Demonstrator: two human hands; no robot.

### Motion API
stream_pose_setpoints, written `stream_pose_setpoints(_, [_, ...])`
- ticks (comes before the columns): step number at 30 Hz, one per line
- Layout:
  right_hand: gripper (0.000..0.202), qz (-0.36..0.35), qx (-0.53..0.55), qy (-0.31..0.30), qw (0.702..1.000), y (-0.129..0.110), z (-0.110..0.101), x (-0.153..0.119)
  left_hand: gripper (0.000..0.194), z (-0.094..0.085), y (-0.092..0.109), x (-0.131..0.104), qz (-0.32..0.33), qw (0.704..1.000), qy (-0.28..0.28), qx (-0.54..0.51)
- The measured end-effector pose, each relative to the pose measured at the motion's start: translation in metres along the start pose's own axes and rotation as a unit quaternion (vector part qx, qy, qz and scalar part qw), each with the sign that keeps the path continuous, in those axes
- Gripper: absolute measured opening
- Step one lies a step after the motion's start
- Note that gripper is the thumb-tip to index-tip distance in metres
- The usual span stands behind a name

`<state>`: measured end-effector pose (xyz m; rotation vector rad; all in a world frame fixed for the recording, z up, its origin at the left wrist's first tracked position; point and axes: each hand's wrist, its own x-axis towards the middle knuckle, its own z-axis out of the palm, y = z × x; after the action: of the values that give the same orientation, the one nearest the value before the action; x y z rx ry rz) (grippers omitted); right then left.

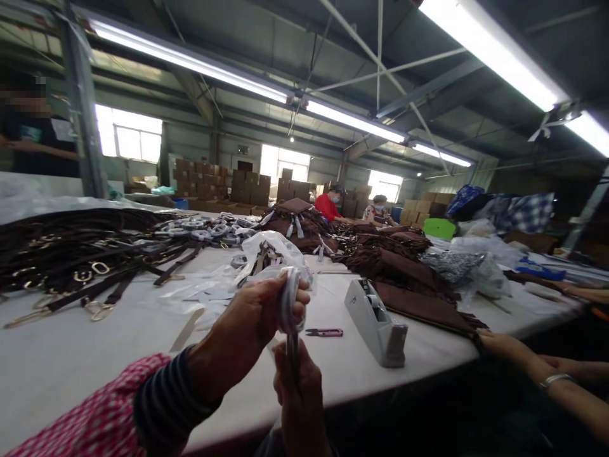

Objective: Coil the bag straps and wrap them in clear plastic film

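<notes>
My left hand [252, 312] is closed around the upper end of a ring-shaped bundle [288, 303] wrapped in pale, shiny plastic. Below it, my right hand [301, 384] grips the narrow strip hanging from the bundle, its fingers pressed together. The bundle is held upright above the table's near edge. Pink-handled thread snips [325, 332] lie just right of my hands. Farther right stands a grey tape dispenser [375, 324]. Behind my hands, a clear plastic bag [273, 251] holds small strips.
Dark straps with gold buckles [71, 254] cover the left side, beside a heap of similar grey-wrapped pieces [214, 227]. Brown fabric pieces [394, 266] are piled to the right. A co-worker's hand [504, 346] touches their edge. Other people sit across the table.
</notes>
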<state>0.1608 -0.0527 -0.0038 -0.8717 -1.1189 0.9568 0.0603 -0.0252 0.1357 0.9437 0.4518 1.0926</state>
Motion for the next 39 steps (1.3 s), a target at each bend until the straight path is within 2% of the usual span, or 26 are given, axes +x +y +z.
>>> stream_pose_setpoints(2, [0.054,0.054,0.044,-0.065,0.995,0.001,-0.006,-0.002,0.022,-0.002,0.000,0.002,0.038,0.999,-0.016,0.023])
stream_pose_setpoints(4, [0.060,0.124,0.104,-0.127,0.979,0.006,-0.012,-0.004,0.024,-0.008,-0.001,0.005,0.094,0.991,-0.016,0.092])
stream_pose_setpoints(6, [0.060,0.177,0.151,-0.155,0.960,0.010,-0.017,-0.008,0.024,-0.017,-0.005,0.008,0.152,0.965,-0.019,0.213])
stream_pose_setpoints(7, [0.059,0.194,0.168,-0.163,0.953,0.011,-0.018,-0.010,0.022,-0.023,-0.007,0.009,0.181,0.939,-0.028,0.292])
stream_pose_setpoints(9, [0.056,0.213,0.195,-0.184,0.940,0.007,-0.021,-0.013,0.019,-0.035,-0.013,0.009,0.241,0.853,-0.064,0.458])
stream_pose_setpoints(12, [0.049,0.231,0.214,-0.242,0.918,-0.007,-0.028,-0.009,0.021,-0.052,-0.020,0.007,0.340,0.667,-0.140,0.648])
stream_pose_setpoints(14, [0.041,0.246,0.206,-0.272,0.907,-0.017,-0.036,-0.001,0.023,-0.061,-0.022,0.006,0.392,0.542,-0.193,0.718])
stream_pose_setpoints(15, [0.038,0.254,0.193,-0.282,0.905,-0.020,-0.041,0.004,0.025,-0.064,-0.022,0.005,0.407,0.488,-0.217,0.741])
stream_pose_setpoints(16, [0.035,0.262,0.177,-0.291,0.903,-0.022,-0.046,0.009,0.026,-0.066,-0.022,0.004,0.411,0.445,-0.239,0.759])
stream_pose_setpoints(18, [0.034,0.282,0.139,-0.310,0.897,-0.023,-0.057,0.021,0.027,-0.070,-0.022,0.004,0.393,0.395,-0.270,0.785])
stream_pose_setpoints(20, [0.041,0.298,0.100,-0.348,0.883,-0.022,-0.069,0.031,0.022,-0.075,-0.021,0.003,0.362,0.381,-0.292,0.799])
stream_pose_setpoints(22, [0.053,0.308,0.064,-0.398,0.862,-0.021,-0.079,0.039,0.013,-0.080,-0.019,0.002,0.335,0.390,-0.297,0.804])
stream_pose_setpoints(24, [0.060,0.301,0.025,-0.429,0.851,-0.023,-0.088,0.044,0.024,-0.087,-0.019,0.000,0.309,0.407,-0.291,0.809])
stream_pose_setpoints(26, [0.063,0.294,-0.022,-0.441,0.848,-0.028,-0.095,0.049,0.032,-0.092,-0.020,-0.003,0.281,0.416,-0.285,0.817])
stream_pose_setpoints(29, [0.064,0.303,-0.074,-0.454,0.835,-0.037,-0.100,0.057,0.024,-0.096,-0.024,-0.007,0.248,0.418,-0.283,0.827])
stream_pose_setpoints(31, [0.062,0.309,-0.092,-0.466,0.824,-0.043,-0.100,0.062,0.025,-0.096,-0.028,-0.008,0.248,0.425,-0.285,0.823])
stream_pose_setpoints(33, [0.058,0.304,-0.107,-0.462,0.826,-0.048,-0.099,0.067,0.029,-0.097,-0.030,-0.008,0.263,0.433,-0.283,0.814])
stream_pose_setpoints(36, [0.055,0.285,-0.142,-0.453,0.833,-0.057,-0.098,0.072,0.025,-0.100,-0.028,-0.008,0.273,0.441,-0.263,0.814])
stream_pose_setpoints(37, [0.055,0.272,-0.161,-0.451,0.835,-0.061,-0.097,0.072,0.022,-0.102,-0.026,-0.008,0.263,0.453,-0.251,0.814])
stream_pose_setpoints(39, [0.050,0.208,-0.221,-0.442,0.844,-0.070,-0.095,0.072,0.025,-0.105,-0.019,-0.009,0.220,0.511,-0.218,0.802])
